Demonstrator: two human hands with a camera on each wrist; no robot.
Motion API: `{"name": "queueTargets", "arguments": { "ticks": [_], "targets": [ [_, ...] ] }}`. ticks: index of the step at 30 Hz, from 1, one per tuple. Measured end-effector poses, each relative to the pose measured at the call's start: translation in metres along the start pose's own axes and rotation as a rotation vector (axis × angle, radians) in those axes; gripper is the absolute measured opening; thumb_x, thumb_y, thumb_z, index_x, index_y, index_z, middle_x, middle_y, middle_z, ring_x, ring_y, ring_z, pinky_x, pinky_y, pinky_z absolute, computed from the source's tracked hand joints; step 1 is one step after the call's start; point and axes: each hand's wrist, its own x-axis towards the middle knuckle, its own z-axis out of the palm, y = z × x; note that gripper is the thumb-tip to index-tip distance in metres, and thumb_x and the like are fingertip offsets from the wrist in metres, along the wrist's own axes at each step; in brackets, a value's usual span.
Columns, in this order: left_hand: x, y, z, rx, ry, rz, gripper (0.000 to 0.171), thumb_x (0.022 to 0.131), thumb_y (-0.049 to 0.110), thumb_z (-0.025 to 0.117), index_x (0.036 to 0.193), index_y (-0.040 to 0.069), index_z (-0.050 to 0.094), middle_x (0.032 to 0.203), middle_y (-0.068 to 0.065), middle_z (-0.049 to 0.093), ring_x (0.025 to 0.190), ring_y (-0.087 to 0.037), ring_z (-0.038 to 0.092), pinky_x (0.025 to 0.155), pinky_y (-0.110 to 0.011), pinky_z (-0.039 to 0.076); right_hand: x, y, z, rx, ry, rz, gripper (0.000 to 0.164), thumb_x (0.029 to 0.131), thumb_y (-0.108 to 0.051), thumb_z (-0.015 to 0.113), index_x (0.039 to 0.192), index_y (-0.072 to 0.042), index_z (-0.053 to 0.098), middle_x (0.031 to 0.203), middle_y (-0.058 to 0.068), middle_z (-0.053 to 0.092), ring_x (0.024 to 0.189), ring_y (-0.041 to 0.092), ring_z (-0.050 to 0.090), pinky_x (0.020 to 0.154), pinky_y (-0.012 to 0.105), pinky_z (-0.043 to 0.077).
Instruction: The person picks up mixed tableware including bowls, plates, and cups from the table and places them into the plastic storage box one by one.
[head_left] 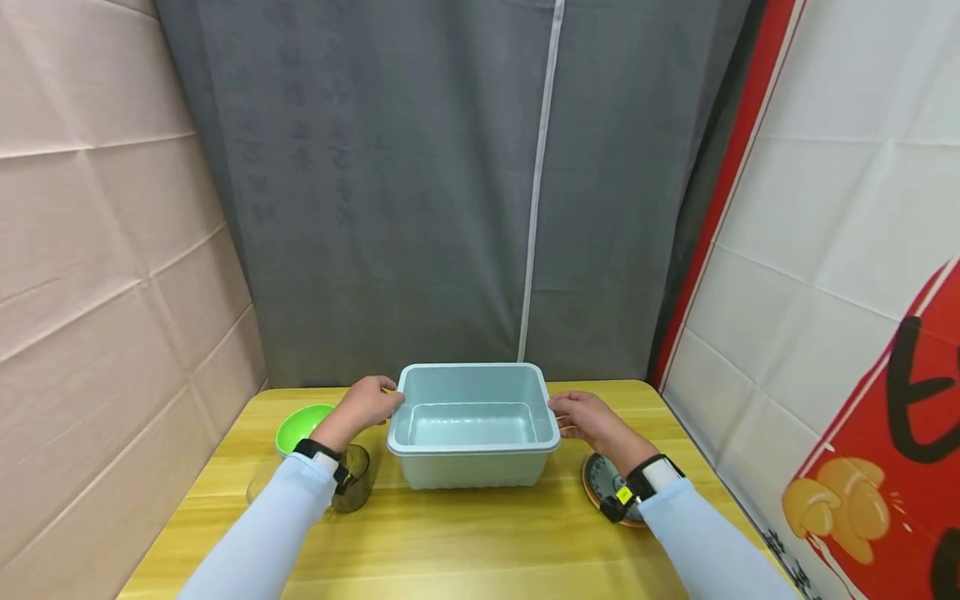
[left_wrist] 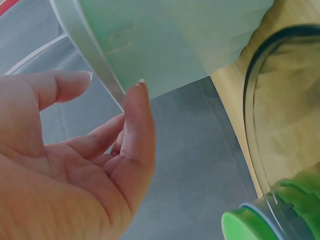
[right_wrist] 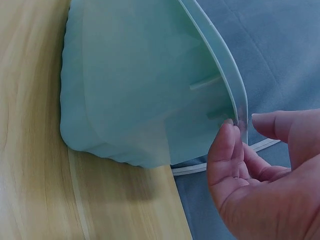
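A pale blue-green plastic basin (head_left: 472, 469) stands upright between the two hands, and nothing shows inside it. My left hand (head_left: 365, 407) holds its left rim, fingers curled below the lip and thumb tip close by in the left wrist view. On the opposite side my right hand (head_left: 590, 421) holds the right rim, with fingertips (right_wrist: 223, 142) under the lip and the thumb right beside it. Close to the left wrist are a bright green bowl (head_left: 300, 427) and a brown see-through glass (head_left: 358, 492), both partly hidden by that arm.
A round dark dial with an orange-brown edge (head_left: 597, 479) lies partly under the right wrist. The wooden table (head_left: 465, 546) ends at a grey curtain (head_left: 390, 183). Cloth walls (head_left: 832, 200) flank it on both sides.
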Motion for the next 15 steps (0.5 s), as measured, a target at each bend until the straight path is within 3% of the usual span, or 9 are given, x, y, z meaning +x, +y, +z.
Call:
{"name": "queueTargets", "arguments": {
  "ticks": [4,7,11,15],
  "targets": [
    [-0.008,-0.002,-0.005,0.085,0.029,0.008,0.051,0.109,0.03,0.066,0.143,-0.007,0.064,0.136,-0.026,0.069,0.114,-0.037,0.072,0.093,-0.052,0.062,-0.003,-0.002,-0.001,-0.036,-0.013,0.0,0.04,0.113,-0.028,0.065,0.134,0.005,0.063,0.125,0.022,0.068,0.101,0.027,0.068,0.091,0.041,0.063],
    [-0.017,-0.003,-0.008,0.126,0.067,0.026,0.049,0.109,0.032,0.066,0.142,-0.005,0.066,0.136,-0.025,0.07,0.122,-0.041,0.068,0.099,-0.056,0.059,-0.008,-0.002,-0.005,-0.064,-0.014,-0.006,0.042,0.113,-0.028,0.063,0.137,0.006,0.062,0.127,0.025,0.065,0.101,0.029,0.067,0.087,0.037,0.063],
    [-0.032,-0.003,-0.014,0.133,0.113,0.054,0.046,0.108,0.031,0.067,0.139,-0.002,0.068,0.128,-0.021,0.073,0.114,-0.038,0.07,0.093,-0.053,0.06,-0.018,0.0,-0.012,-0.099,-0.026,-0.022,0.046,0.114,-0.029,0.062,0.142,0.007,0.059,0.126,0.025,0.064,0.099,0.029,0.066,0.081,0.034,0.062],
    [-0.051,0.0,-0.017,0.13,0.134,0.068,0.042,0.107,0.031,0.069,0.135,0.001,0.071,0.121,-0.015,0.074,0.104,-0.031,0.07,0.084,-0.047,0.06,-0.032,0.003,-0.025,-0.136,-0.017,-0.039,0.046,0.113,-0.034,0.065,0.138,0.005,0.063,0.12,0.019,0.066,0.098,0.029,0.066,0.082,0.036,0.062]
  ]
}}
